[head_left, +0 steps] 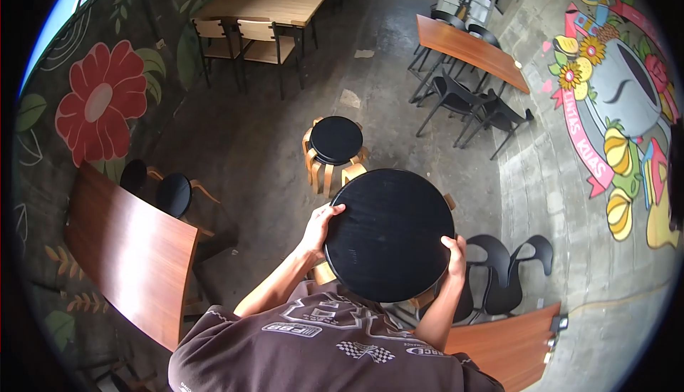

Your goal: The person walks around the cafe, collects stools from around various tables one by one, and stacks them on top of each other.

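A stool with a round black seat (388, 239) and light wooden legs is held up in front of my chest. My left hand (320, 231) grips its rim on the left, thumb on top of the seat. On the opposite side my right hand (454, 255) clasps the edge, its thumb also over the top. The fingers beneath the seat are hidden. Beyond it, a stack of similar black-topped stools (336, 140) stands on the floor, apart from the one I hold.
At left, a wooden table (132, 249) has two black-seated stools (174, 194) by it. A pale table (263, 6) with chairs stands at the back left. Black chairs surround a reddish table (470, 50) at right. Another table (506, 346) and black chairs (502, 278) are close on my right.
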Available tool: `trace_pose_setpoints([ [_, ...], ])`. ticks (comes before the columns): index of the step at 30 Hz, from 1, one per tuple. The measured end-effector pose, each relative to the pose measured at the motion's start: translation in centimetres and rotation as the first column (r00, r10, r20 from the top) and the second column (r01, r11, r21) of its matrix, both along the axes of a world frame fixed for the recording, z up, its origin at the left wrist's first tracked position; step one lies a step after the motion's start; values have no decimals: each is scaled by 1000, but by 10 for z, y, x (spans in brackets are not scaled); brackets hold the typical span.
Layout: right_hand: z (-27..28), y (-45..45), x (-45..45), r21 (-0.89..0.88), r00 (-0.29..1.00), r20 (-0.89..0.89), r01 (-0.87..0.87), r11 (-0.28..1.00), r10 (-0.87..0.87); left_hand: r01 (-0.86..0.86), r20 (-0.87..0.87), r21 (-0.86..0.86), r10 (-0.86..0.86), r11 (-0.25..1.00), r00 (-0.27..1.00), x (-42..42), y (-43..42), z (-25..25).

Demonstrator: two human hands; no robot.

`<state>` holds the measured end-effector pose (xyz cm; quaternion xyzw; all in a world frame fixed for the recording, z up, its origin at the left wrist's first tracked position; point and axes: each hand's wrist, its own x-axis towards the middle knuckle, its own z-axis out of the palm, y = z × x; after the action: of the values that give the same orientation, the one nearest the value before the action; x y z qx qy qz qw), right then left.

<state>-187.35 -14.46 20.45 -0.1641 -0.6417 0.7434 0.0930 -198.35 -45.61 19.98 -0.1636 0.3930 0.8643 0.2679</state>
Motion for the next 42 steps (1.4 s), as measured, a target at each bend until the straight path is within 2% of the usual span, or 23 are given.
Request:
trace_pose_setpoints([
  [2,-7,38,-46,70,996,6,-91,993,91,-34,-34,0,34,999,999,-33,29,-6],
  [5,-18,90,-107,-26,986,9,-167,986,167,-156,3,-13,156,988,988,-62,76,-22],
  [7,-20,126,-151,-17,981,-14,-194,981,194,-168,-67,-13,166,986,984,-87,105,-46],
  [11,-25,194,-241,124,938,-38,-337,933,344,-282,-66,-42,279,959,958,-119,160,-19],
  [13,-3,200,-279,100,899,-21,-434,895,438,-296,-118,-105,284,949,952,-136,176,-14],
  [15,7,206,-321,106,858,-32,-507,855,513,-351,-147,-109,334,930,931,-149,188,-30],
  [17,9,208,-358,167,837,-40,-533,830,546,-354,-232,-175,311,919,921,-159,199,-37],
  [18,-2,215,-382,223,831,3,-543,810,556,-326,-225,-211,279,922,934,-162,203,-38],
  [19,-33,226,-410,293,873,30,-473,831,486,-296,-216,-246,246,923,945,-163,207,-36],
  [21,-50,213,-451,364,938,27,-330,871,345,-286,-258,-304,211,909,943,-172,215,-32],
  [22,-53,211,-471,363,929,28,-354,862,369,-291,-272,-300,211,908,939,-180,219,-50],
  [23,-54,208,-491,408,888,64,-440,800,456,-313,-264,-357,226,880,938,-188,224,-60],
  [24,-57,204,-509,449,839,106,-519,727,534,-338,-258,-310,264,888,929,-196,228,-73],
  [25,-72,197,-530,466,849,40,-482,742,527,-356,-221,-317,297,879,929,-206,231,-89],
  [27,-85,184,-562,555,847,18,-450,700,531,-392,-188,-354,346,849,919,-227,233,-101],
  [31,-97,163,-612,620,819,85,-490,613,568,-447,-143,-295,424,844,894,-256,236,-137],
  [32,-99,156,-625,678,805,89,-480,556,586,-466,-139,-288,445,837,885,-265,237,-143],
  [35,-106,136,-658,678,748,74,-523,517,660,-536,-150,-316,517,783,843,-278,245,-151],
  [37,-115,121,-679,685,698,71,-553,473,713,-534,-87,-379,545,756,834,-286,248,-148],
  [38,-120,110,-686,690,663,41,-560,459,748,-563,-51,-306,577,768,815,-288,249,-142],
  [39,-124,101,-696,717,636,61,-564,409,770,-580,-47,-309,597,754,801,-294,250,-149],
  [42,-151,76,-725,745,557,23,-563,357,830,-668,93,-216,696,713,712,-306,259,-190],
])
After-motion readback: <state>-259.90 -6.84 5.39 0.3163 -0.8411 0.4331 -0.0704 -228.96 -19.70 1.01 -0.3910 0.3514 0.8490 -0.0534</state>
